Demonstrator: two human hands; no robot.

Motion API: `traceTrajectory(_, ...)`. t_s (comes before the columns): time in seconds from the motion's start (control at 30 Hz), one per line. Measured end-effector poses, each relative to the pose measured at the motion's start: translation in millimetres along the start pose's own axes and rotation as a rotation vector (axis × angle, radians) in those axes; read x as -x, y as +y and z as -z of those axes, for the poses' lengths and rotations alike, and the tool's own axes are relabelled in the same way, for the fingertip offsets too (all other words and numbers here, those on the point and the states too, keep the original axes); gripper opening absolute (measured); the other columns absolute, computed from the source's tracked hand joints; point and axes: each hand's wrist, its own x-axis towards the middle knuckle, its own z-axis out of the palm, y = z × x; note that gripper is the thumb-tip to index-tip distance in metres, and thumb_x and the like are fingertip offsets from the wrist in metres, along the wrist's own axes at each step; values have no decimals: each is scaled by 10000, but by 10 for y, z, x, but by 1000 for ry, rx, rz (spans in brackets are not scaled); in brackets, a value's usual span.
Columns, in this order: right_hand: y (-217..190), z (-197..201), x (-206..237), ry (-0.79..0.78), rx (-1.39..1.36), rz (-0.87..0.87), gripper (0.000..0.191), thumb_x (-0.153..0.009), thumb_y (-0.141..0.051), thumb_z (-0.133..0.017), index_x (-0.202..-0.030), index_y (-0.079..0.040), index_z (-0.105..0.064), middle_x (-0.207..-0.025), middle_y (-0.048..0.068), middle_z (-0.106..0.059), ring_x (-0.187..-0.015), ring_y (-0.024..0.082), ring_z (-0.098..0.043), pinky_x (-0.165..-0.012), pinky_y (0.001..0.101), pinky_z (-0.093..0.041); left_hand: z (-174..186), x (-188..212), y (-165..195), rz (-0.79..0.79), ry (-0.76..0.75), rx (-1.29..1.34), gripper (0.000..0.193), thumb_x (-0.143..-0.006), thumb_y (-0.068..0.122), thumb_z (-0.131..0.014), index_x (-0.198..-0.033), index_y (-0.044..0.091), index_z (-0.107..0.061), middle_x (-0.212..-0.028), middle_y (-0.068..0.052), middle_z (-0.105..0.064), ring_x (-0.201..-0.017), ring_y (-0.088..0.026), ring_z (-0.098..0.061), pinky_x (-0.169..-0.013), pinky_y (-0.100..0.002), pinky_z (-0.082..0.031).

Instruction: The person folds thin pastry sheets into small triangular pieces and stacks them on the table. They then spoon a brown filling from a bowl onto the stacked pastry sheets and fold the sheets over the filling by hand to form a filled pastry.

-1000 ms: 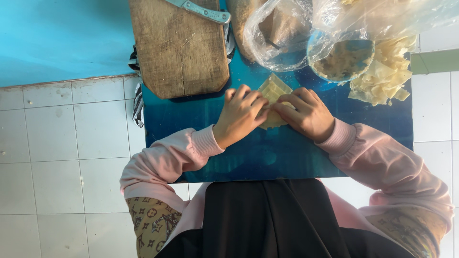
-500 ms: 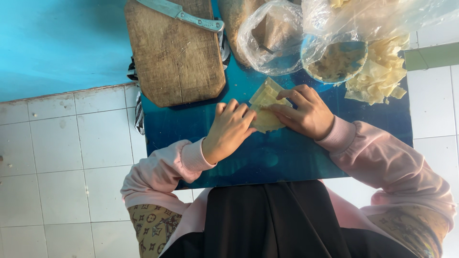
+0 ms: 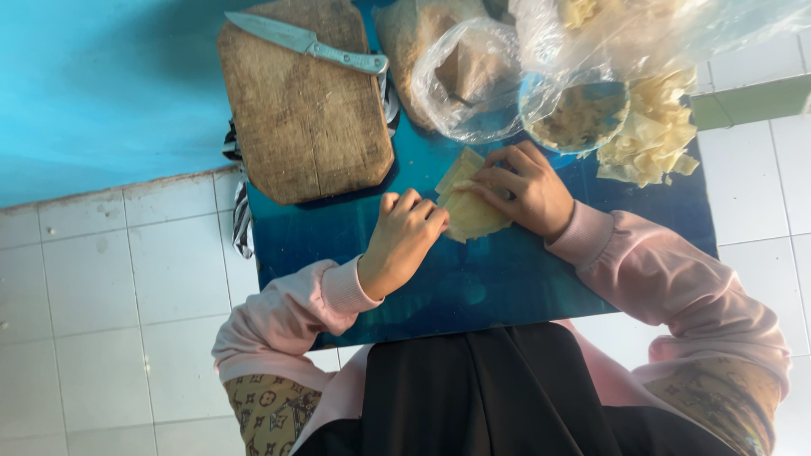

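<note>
- You are folding a thin yellow wrapper (image 3: 470, 205) on the blue table (image 3: 507, 279); next, I think, you are needing a firm, gentle press.
- Your right hand (image 3: 525, 187) is pinning its top edge.
- Your left hand (image 3: 404, 241) is curling against its side.

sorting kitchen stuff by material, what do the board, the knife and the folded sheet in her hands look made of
The board looks like unfinished wood: brown, matte, grain lines and a crack showing. The knife seems all metal, grey and shiny on blade and handle. The folded sheet under the left hand and right hand looks like thin, pale yellow dough wrapper, matte and soft-edged, though that is a guess.
</note>
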Motion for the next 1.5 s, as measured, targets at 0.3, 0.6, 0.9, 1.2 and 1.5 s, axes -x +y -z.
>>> traceTrajectory(0.3, -69, 14, 40, 95, -128, -140, 179, -889, -115, -802, -1041, -50, -731, -1016, 112, -721, -871, 266, -699, -763, 364, -570, 172, 4, 81, 1, -42, 90, 185, -836, 260, -790, -861, 129, -662, -813, -3, -649, -882, -223, -575, -819, -411, -352)
traceTrajectory(0.6, -286, 749, -162, 317, 210, 34, 142, -874, -64, -795, -951, -63, -676, -985, 80, -718, -861, 273, -682, -753, 403, -530, 183, 33, 175, 43, -80, 86, 144, -864, 255, -773, -871, 161, -664, -810, 15, -638, -866, -202, -579, -821, -406, -353)
traceTrajectory(0.9, 260, 1285, -838, 587, 901, 25, 111, -970, -132, -810, -980, -143, -700, -1038, -6, -751, -965, 198, -623, -834, 378, -428, 257, 27, 221, -5, 13, 136, 125, -866, 213, -756, -917, 148, -662, -877, 4, -659, -869, -202, -582, -798, -394, -347)
traceTrajectory(1.2, 132, 1199, -849, 526, 970, -10, 223, -973, -288, -799, -1014, -98, -690, -1082, 94, -687, -1059, 290, -584, -875, 426, -422, 275, -16, 230, 89, -67, 331, 181, -878, 185, -739, -1045, 150, -678, -822, 37, -726, -833, -175, -639, -815, -400, -353)
traceTrajectory(1.5, -520, 612, -512, 179, 645, -6, 194, -994, -241, -738, -1053, -87, -636, -863, 50, -632, -788, 232, -640, -675, 383, -501, 353, 39, 89, 9, -179, 341, 316, -811, 21, -683, -1071, 193, -734, -960, 42, -757, -882, -174, -644, -821, -396, -346)
